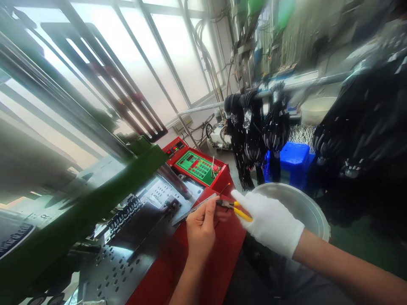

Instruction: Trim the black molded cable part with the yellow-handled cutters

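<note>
My right hand (270, 222) wears a white glove and grips yellow-handled pliers (237, 209), their jaws pointing left. My bare left hand (201, 228) is pinched at the plier jaws, fingers closed on something too small to make out. A thin red wire (224, 189) rises just above the jaws. Both hands hover over the red edge of the machine (222, 254).
A red control panel with a green keypad (197, 166) sits behind the hands. A perforated metal bed (127, 254) and a green machine frame (95, 203) lie left. A white round basin (302, 207) is right, with black cable bundles (254, 127) and a blue stool (294, 156) behind.
</note>
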Available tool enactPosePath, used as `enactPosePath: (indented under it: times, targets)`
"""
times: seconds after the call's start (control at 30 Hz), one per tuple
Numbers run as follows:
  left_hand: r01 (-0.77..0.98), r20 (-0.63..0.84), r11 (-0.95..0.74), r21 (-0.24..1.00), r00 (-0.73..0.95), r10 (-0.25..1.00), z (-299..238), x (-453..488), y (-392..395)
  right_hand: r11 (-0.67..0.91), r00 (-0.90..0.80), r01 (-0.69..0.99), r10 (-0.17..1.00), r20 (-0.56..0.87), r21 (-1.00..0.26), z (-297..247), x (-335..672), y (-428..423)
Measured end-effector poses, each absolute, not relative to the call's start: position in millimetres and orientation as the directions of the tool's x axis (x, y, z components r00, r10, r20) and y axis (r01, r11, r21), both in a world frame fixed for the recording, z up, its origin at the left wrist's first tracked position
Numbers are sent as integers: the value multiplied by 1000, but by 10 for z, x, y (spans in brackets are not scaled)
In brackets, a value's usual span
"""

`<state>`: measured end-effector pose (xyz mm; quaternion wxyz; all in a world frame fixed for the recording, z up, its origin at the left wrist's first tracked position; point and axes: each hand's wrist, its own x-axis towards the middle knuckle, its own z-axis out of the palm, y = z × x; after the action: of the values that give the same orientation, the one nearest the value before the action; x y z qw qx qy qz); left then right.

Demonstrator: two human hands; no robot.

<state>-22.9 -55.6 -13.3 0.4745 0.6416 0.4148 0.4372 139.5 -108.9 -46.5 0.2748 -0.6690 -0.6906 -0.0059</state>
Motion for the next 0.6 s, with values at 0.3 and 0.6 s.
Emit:
enactPosePath:
  times: [0.3, 0.6]
  targets:
    - [99, 196, -222, 970, 219, 956, -222, -250, -519, -8, -100, 265, 994, -35, -964, -351, 1306, -1060]
    - [59, 172, -187, 981, 204, 964, -153, -249, -505, -139, -213, 134, 963, -166, -981, -184, 1308, -1105]
